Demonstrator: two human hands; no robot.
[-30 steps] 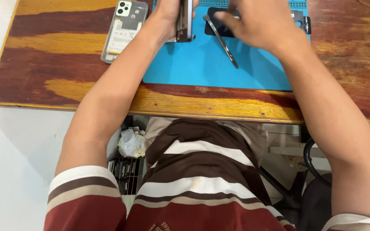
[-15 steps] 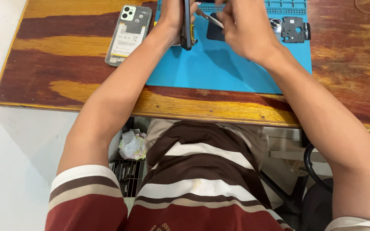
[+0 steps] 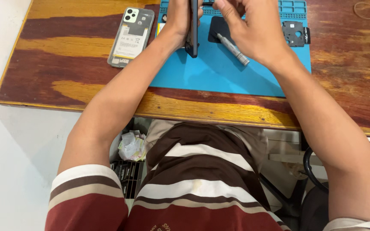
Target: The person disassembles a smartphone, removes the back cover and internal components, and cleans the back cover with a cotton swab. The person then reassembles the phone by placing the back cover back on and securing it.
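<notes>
My left hand (image 3: 177, 19) grips a dark phone (image 3: 191, 32) and holds it on edge over the blue work mat (image 3: 219, 72). My right hand (image 3: 253, 30) is beside it, fingers curled around a slim grey screwdriver (image 3: 234, 49) whose lower end points down to the right. The tool's tip is hidden at the top edge of the view, near the phone.
A clear phone back cover (image 3: 131, 36) with a camera cut-out lies on the wooden table (image 3: 65, 81) to the left of the mat. A small black part (image 3: 295, 34) sits at the mat's right edge. A rubber band (image 3: 365, 10) lies at the far right.
The view has tilted down a little, so the hands sit lower in the picture. The screwdriver has turned in my right hand and now lies closer to the phone.
</notes>
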